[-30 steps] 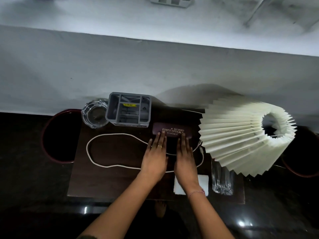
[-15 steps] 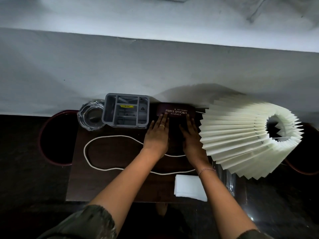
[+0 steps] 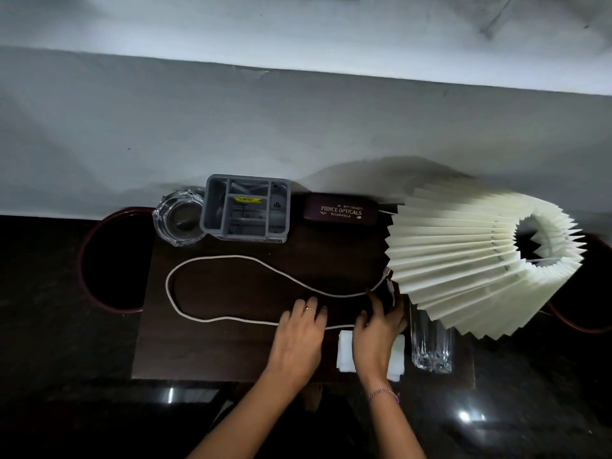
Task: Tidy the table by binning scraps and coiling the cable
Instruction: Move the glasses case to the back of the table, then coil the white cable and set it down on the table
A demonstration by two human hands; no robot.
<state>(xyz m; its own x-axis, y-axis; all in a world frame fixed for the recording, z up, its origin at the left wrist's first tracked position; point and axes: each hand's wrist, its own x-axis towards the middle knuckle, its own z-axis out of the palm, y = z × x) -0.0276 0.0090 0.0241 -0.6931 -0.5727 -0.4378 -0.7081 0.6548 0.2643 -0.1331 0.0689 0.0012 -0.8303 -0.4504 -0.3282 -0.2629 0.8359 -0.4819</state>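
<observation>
A white cable [image 3: 205, 260] lies in a long open loop across the dark brown table [image 3: 205, 352]; its two ends meet near the lampshade. My left hand [image 3: 299, 332] rests over the cable's near run, fingers loosely bent, and the cord passes beneath it. Beside it, my right hand [image 3: 377, 326] is spread above a folded white tissue [image 3: 344, 354], its fingertips close to the cable's right end. Neither hand visibly grips anything. A dark round bin [image 3: 112, 260] with a red rim stands off the table's left side.
Along the back edge stand a glass ashtray [image 3: 178, 217], a grey divided organiser [image 3: 246, 208] and a maroon spectacle case [image 3: 341, 212]. A cream pleated lampshade [image 3: 463, 260] overhangs the right end, above a clear glass tumbler [image 3: 430, 346]. A white wall rises behind.
Both hands pushed the spectacle case to the back edge next to the organiser, let it go, and drew back to the cable near the front.
</observation>
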